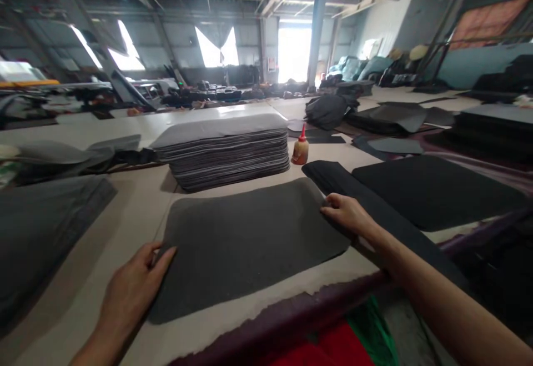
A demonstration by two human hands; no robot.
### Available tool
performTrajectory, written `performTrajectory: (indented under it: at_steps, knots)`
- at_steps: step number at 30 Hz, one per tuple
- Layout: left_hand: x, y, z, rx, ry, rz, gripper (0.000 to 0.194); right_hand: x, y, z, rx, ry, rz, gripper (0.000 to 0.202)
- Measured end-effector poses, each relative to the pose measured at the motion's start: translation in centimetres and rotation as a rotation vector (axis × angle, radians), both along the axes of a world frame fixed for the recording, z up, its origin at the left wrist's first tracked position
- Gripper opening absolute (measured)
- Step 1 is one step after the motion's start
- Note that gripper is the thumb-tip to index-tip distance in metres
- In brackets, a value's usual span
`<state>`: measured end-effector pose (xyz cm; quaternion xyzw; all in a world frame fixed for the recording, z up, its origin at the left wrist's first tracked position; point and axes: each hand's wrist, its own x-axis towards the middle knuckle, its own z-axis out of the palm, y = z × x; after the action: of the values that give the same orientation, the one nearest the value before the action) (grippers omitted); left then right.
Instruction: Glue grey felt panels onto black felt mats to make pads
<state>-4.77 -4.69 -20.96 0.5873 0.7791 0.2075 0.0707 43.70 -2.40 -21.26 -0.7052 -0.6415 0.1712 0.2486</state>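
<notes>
A dark grey panel with rounded corners [250, 244] lies in front of me on the pale table. My left hand [135, 285] grips its left edge, thumb on top and fingers at the rim. At the panel's right edge, my right hand [347, 213] pinches the border between thumb and fingers. Just behind the panel stands a tall stack of similar grey sheets [229, 155]. A glue bottle with a red pointed cap [300, 149] stands upright to the right of that stack.
Black panels [437, 191] and a long dark strip [362, 205] lie at the right. A dark pile [50, 232] sits at the left. Purple cloth [283, 321] hangs along the table's front edge. Farther back are a black bundle [327, 111] and more sheets [391, 117].
</notes>
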Motion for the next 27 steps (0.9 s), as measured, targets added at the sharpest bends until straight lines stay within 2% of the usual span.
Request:
performTrajectory:
  at_steps: [6,12,18,24,27]
  knots:
    - [0.0,-0.1,-0.1,-0.015,0.029,0.007,0.037,0.1,-0.1,-0.3,0.012,-0.067,-0.018,0.021]
    - [0.3,-0.2,0.2,-0.044,0.043,-0.023,0.050,0.4,-0.1,-0.7,0.016,-0.084,-0.018,0.028]
    - [0.4,-0.3,0.2,-0.015,0.040,-0.038,0.051,0.6,-0.2,-1.1,0.016,-0.093,-0.011,0.030]
    - [0.4,-0.4,-0.2,0.014,0.043,-0.060,0.048,0.2,-0.4,-0.9,-0.007,-0.133,-0.033,0.031]
    - [0.0,-0.6,-0.3,0.056,0.056,-0.049,0.058,0.4,-1.0,-0.6,-0.025,-0.225,-0.087,0.037]
